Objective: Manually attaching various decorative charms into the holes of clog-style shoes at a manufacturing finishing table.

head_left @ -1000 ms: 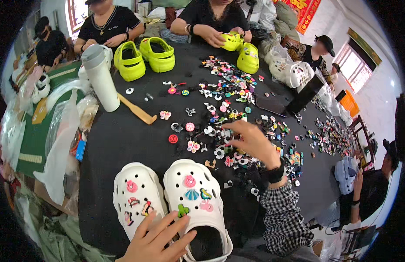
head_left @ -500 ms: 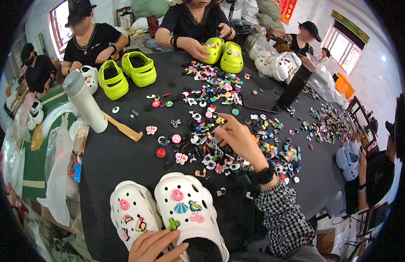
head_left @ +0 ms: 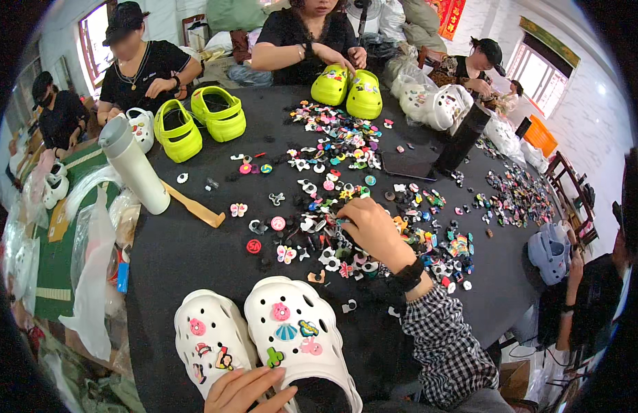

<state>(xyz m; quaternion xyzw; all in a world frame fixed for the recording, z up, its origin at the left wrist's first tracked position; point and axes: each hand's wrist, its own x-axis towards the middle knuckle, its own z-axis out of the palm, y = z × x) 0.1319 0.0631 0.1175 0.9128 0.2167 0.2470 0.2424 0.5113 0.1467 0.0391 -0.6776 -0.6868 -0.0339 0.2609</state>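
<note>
Two white clogs lie before me, the left clog (head_left: 212,313) and the right clog (head_left: 298,296), both dotted with holes. Colourful shoe charms sit on their uppers, among them a green cactus charm (head_left: 275,356) and a blue shell charm (head_left: 286,332). My left hand (head_left: 246,391) rests across the inner sides of the clogs, fingers stretched out below the cactus, thumb hidden. Over a heap of loose shoe charms (head_left: 332,258) is my right hand (head_left: 374,230). Its fingers are bent and bunched down among the pieces; whatever is between the fingertips is hidden.
A pale tumbler (head_left: 134,165) and a wooden stick (head_left: 195,205) lie left of the heap. Lime clogs (head_left: 219,113) stand beyond. Across the table a person handles another lime pair (head_left: 363,95). A dark phone (head_left: 410,166) and more charms (head_left: 515,193) lie to the right.
My right hand has lowered into the heap, and its fingers have drawn together. My left hand stays on the clogs. The person opposite has shifted hands above the lime clogs.
</note>
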